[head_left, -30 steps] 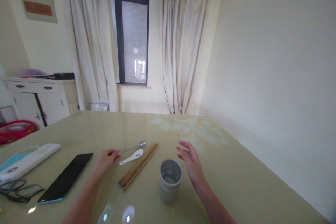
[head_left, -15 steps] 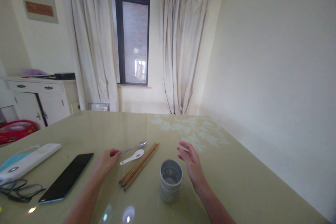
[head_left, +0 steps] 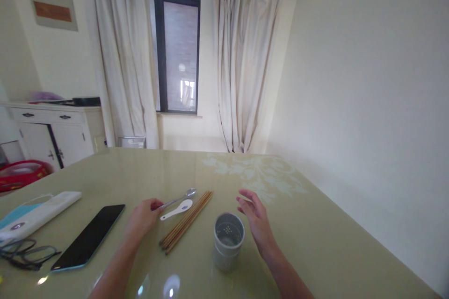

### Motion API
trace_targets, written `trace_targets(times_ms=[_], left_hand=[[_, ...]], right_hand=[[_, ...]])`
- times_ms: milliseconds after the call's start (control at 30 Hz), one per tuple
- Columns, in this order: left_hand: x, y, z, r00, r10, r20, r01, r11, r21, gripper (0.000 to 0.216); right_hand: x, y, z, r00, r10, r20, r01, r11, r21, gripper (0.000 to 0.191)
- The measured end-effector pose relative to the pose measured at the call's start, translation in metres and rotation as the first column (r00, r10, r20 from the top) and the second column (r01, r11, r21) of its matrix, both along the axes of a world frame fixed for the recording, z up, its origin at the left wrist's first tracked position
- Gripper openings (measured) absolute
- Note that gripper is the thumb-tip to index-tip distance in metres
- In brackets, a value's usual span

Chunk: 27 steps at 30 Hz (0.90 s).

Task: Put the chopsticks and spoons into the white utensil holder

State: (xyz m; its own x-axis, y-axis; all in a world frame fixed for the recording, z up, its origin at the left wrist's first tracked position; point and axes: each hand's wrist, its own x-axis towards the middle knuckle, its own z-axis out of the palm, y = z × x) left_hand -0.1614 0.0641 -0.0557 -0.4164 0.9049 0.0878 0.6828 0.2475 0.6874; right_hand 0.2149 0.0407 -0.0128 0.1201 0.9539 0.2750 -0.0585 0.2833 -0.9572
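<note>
My left hand [head_left: 142, 216] is closed in a pinch on the handle end of a metal spoon [head_left: 178, 198] that slants up to the right just above the green table [head_left: 315, 238]. A white ceramic spoon [head_left: 177, 209] lies right beside it, and several wooden chopsticks [head_left: 185, 221] lie in a bundle to its right. A grey cylindrical holder [head_left: 227, 240] with a perforated bottom stands upright near me. My right hand [head_left: 255, 217] hovers open just right of the holder, fingers spread, holding nothing.
A black phone [head_left: 89, 235], a white case [head_left: 37, 212] and dark glasses [head_left: 24, 253] lie at the left. A white cabinet [head_left: 52, 131], a red basin [head_left: 19, 173], curtains and a window stand behind the table. A wall runs along the right.
My left hand has shifted slightly right along the metal spoon's handle. The right hand and the holder have stayed where they were.
</note>
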Motion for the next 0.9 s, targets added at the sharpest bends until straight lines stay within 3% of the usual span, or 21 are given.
trace_targets(times_ms=[367, 900], left_hand=[[0.0074, -0.0075, 0.0094, 0.994, -0.015, -0.108, 0.009, 0.999, -0.052, 0.017], [0.0066, -0.0063, 0.0053, 0.989, -0.042, -0.14, 0.034, 0.998, -0.054, 0.02]], right_hand=[[0.0011, 0.0002, -0.0018, 1.0, 0.005, 0.014, -0.005, 1.0, 0.002, 0.046], [-0.0006, 0.0002, -0.0041, 0.999, 0.014, 0.036, -0.014, 1.0, -0.001, 0.046]])
